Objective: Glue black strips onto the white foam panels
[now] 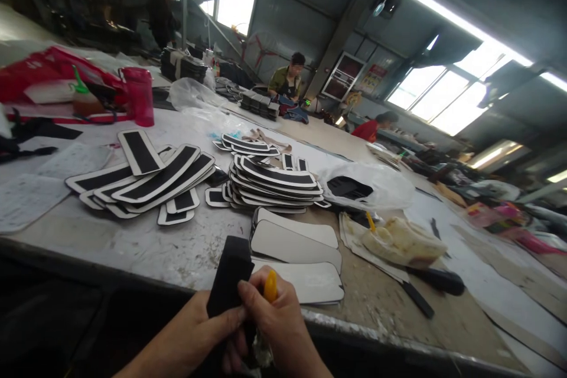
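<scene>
My left hand (212, 322) grips a black padded strip (229, 271) at its lower end, just over the table's front edge. A tool with a rounded yellow handle (270, 286) sits in the closed fingers of my right hand (286, 316); its working end is hidden. The right thumb and fingers are close against the strip. Just beyond the hands lie pale flat panels with rounded corners (296, 245). Farther off is a stack of curved black pieces with white borders (274, 180), and to its left a looser pile of similar pieces (155, 183).
On the right are a yellowish plastic bag (405, 242) and a dark-handled tool (438, 280). Behind them lies a clear bag (367, 186). A pink tumbler (138, 96) stands back left. Other people, one in green (286, 80), are across the tables.
</scene>
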Demonstrator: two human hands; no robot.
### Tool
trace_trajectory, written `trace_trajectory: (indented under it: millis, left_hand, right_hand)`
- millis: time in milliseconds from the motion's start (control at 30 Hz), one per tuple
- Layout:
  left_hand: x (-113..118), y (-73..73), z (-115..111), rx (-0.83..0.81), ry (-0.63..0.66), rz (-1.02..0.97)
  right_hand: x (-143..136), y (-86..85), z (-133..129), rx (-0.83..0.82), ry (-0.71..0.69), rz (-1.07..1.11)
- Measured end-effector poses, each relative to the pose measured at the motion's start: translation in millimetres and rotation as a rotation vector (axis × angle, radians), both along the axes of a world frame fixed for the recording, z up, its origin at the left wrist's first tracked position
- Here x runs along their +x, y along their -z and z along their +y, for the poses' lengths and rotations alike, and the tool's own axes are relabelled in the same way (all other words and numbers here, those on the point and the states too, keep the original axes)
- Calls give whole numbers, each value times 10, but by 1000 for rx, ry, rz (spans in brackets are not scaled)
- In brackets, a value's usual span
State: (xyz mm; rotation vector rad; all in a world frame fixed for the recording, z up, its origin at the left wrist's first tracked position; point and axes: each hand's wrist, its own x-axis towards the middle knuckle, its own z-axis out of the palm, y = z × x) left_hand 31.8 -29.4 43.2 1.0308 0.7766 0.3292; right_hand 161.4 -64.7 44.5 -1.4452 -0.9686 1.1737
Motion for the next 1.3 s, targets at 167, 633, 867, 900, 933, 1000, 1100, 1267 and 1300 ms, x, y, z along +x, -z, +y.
trace_trajectory:
  millis: [167, 633, 867, 900, 933, 1000, 1100, 1267, 1300]
  left_hand:
    - [-55, -47, 5, 39, 13, 3]
    - [37, -59, -41, -104, -144, 59]
    - [135, -26, -5, -98, -318, 105]
    - [153, -18, 1, -88, -322, 115]
    - [169, -9, 6, -81, -327, 118]
    - [188, 6, 12, -85, -333, 116]
    - [195, 3, 12, -103, -374, 124]
    - [252, -62, -16, -43, -377, 122]
    - [270, -68, -23, -35, -370, 120]
  right_hand:
    - [42, -113, -49, 141, -3, -394]
    - [130, -73, -72, 53, -25, -264]
    - [74, 20, -52, -43, 93, 141]
    - [77, 32, -49, -38, 89, 184]
    - [91, 39, -48, -22, 88, 181]
    - [148, 45, -49, 38, 106, 41]
    - [261, 43, -54, 123, 140, -216]
    - [271, 70, -54, 100, 194, -84]
    - [252, 76, -57, 80, 179, -7]
